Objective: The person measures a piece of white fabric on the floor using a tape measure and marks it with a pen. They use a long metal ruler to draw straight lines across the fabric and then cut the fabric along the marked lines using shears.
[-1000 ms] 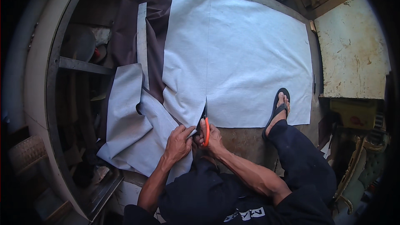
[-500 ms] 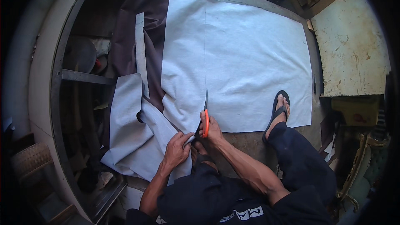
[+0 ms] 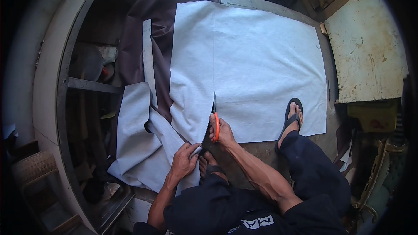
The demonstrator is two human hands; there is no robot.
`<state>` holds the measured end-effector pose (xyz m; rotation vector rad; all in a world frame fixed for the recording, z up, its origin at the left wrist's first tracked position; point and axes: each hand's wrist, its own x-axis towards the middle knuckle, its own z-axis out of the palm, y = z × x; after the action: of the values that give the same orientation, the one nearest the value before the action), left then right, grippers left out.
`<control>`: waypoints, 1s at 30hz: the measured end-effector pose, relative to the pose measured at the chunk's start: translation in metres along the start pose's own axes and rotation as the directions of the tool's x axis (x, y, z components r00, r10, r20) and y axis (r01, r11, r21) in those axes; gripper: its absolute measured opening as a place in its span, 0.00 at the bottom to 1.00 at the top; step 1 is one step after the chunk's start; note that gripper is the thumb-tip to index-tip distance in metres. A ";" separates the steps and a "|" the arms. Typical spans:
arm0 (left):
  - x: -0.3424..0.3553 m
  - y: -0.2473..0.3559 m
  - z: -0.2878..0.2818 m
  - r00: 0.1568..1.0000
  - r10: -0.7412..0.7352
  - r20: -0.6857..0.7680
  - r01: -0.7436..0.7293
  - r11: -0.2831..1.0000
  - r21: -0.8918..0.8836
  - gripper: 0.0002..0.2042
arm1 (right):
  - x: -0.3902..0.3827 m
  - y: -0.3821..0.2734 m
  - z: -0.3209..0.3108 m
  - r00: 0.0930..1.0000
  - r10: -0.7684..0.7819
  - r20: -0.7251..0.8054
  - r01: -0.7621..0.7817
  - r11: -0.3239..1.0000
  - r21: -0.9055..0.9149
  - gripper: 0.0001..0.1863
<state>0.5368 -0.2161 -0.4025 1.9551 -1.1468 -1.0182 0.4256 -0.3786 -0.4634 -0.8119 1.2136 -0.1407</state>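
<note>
A large sheet of upholstery material, pale on its upper face, lies spread over the floor with a thin line drawn across it. My right hand grips orange-handled scissors, whose dark blades sit in the cut along that line. Pinched in my left hand is the cut edge of the sheet's left part, held just left of the scissors. Below the blades a narrow gap separates the two parts. Folds of the left part bunch beside my left forearm.
Dark brown material lies heaped at the far left, with a long flat strip on it. An open metal cabinet frame stands left. At the right is a worn pale board. My sandalled foot rests on the sheet.
The scissors have advanced slightly along the line and their blades look more closed. My left hand has shifted a little down, keeping hold of the edge. The view has tilted slightly.
</note>
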 end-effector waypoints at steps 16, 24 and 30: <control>-0.001 0.002 -0.006 0.999 -0.050 0.001 0.050 0.999 -0.003 0.18 | 0.040 -0.041 -0.003 0.996 -0.088 -0.017 0.089 0.994 0.063 0.40; -0.005 -0.002 -0.013 0.997 -0.076 -0.009 0.076 0.996 -0.043 0.17 | 0.055 -0.056 -0.002 0.999 -0.040 0.001 0.039 0.994 0.100 0.35; -0.006 -0.001 -0.015 0.995 -0.096 -0.009 0.096 0.995 -0.038 0.17 | 0.060 -0.056 0.000 0.996 -0.092 0.018 0.091 0.994 0.053 0.40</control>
<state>0.5486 -0.2086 -0.3938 2.0000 -1.0295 -1.0701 0.4657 -0.4487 -0.4750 -0.8214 1.1499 -0.2377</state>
